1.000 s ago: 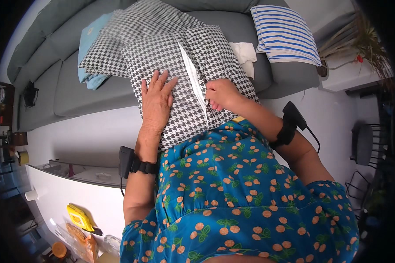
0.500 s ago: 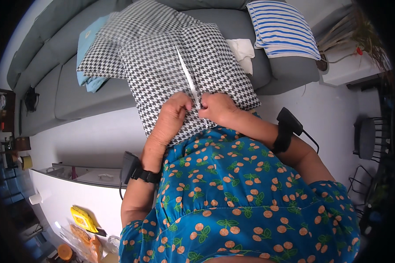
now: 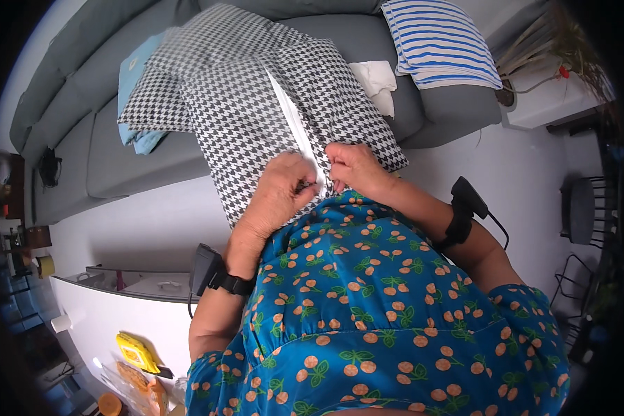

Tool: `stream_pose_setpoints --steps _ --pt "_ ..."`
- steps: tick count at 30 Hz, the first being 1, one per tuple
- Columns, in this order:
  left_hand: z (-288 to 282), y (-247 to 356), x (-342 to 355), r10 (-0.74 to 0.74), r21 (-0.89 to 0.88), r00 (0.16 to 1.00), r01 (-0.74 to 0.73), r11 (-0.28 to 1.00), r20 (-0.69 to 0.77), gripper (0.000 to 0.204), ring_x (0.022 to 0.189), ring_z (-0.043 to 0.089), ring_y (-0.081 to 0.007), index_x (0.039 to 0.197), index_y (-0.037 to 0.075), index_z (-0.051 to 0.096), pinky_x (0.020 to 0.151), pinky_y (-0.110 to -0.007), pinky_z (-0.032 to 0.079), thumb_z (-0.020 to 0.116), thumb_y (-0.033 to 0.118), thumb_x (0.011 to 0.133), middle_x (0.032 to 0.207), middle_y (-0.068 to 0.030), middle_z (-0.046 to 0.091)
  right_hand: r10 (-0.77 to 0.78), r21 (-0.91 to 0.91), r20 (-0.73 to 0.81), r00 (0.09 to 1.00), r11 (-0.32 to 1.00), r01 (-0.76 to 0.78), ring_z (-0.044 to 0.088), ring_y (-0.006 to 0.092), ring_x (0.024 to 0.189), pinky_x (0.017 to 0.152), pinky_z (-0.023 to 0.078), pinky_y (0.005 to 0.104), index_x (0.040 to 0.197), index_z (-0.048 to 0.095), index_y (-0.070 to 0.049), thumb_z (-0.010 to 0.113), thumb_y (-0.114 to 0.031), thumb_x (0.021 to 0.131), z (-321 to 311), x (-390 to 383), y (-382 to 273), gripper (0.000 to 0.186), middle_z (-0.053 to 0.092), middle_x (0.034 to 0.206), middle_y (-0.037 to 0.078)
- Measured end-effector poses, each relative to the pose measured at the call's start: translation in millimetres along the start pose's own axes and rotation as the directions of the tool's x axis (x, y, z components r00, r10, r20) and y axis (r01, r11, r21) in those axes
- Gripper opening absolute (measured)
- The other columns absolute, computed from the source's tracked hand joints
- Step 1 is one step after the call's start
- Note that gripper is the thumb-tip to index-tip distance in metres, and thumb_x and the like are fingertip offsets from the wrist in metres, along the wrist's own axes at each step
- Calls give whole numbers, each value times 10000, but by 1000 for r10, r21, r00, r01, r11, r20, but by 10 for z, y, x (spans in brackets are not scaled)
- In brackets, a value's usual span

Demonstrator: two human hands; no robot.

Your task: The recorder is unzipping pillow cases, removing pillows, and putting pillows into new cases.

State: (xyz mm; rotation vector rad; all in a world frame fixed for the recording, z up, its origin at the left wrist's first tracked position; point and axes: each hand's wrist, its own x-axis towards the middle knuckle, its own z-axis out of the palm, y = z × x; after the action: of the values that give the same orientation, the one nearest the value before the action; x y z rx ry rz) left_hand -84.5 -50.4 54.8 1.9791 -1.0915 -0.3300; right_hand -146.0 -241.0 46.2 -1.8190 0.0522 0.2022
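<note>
A black-and-white houndstooth cushion cover (image 3: 236,118) stretches from the sofa down to my lap. Along its middle runs a long slit, with a white strip (image 3: 291,118) showing between the edges. My left hand (image 3: 282,188) is closed with bent fingers on the slit's left edge, close to its near end. Across from it, my right hand (image 3: 359,168) pinches the right edge of the cloth. The fingertips are partly hidden, and whether the slit has a zip cannot be made out.
Behind the cover stands a grey sofa (image 3: 125,156), with light blue cloth (image 3: 145,142), a white cloth (image 3: 376,78) and a blue-striped cushion (image 3: 440,41) on it. A white table (image 3: 104,301) at lower left bears a yellow packet (image 3: 137,351). A potted plant (image 3: 558,45) is at far right.
The slit has spread wider and shows more white. My hands have moved slightly apart, the left one a little lower and the right one to the right.
</note>
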Motion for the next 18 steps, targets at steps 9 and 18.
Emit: stream_pose_setpoints --steps 9,18 --pt "113 95 65 162 195 984 -174 965 75 250 815 521 -306 853 25 526 760 -385 439 705 41 679 820 -105 518 -3 20 -67 998 1000 5 599 116 499 424 473 256 795 505 0 498 -13 817 19 2 100 26 574 620 66" --pt "143 36 94 100 176 992 -112 978 78 93 739 567 -314 822 19 502 647 -394 476 583 23 775 779 -118 533 26 -53 -89 996 998 -31 607 166 491 445 473 309 800 502 -12 481 -37 832 58 -19 65 46 576 599 101"
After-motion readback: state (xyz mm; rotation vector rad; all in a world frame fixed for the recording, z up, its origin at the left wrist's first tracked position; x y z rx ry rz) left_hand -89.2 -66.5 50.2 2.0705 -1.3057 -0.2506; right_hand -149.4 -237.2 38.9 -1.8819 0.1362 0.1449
